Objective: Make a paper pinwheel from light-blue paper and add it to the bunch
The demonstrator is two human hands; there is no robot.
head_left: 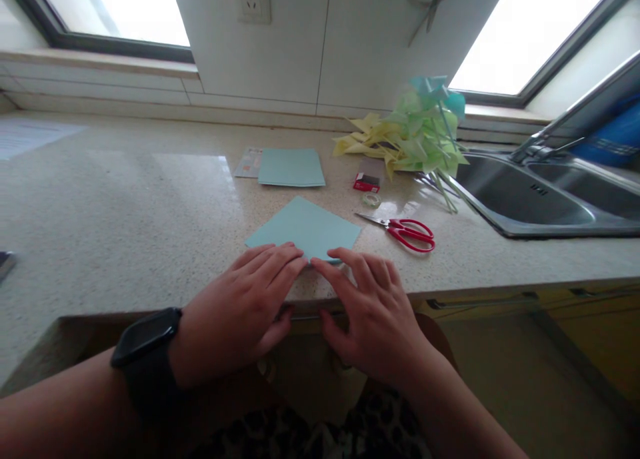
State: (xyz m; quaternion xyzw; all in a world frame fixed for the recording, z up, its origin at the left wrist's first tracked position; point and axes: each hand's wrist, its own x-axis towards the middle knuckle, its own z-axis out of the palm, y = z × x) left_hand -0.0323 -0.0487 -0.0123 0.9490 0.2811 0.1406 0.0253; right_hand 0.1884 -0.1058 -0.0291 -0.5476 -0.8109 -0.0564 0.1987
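A light blue square sheet of paper (306, 227) lies turned like a diamond on the speckled countertop (125, 205), near its front edge. My left hand (245, 305), with a black watch on the wrist, rests flat with its fingertips pressing the sheet's near corner. My right hand (373, 305) lies beside it, fingers spread, its fingertips on the same corner. The two index fingers almost meet. Neither hand grips anything.
Red-handled scissors (407, 232) lie right of the sheet. Behind are a tape roll (371, 199), a small red box (367, 182), a stack of blue paper (291, 167) and a heap of yellow, green and blue paper pinwheels (410, 135). A steel sink (540, 195) is at the right.
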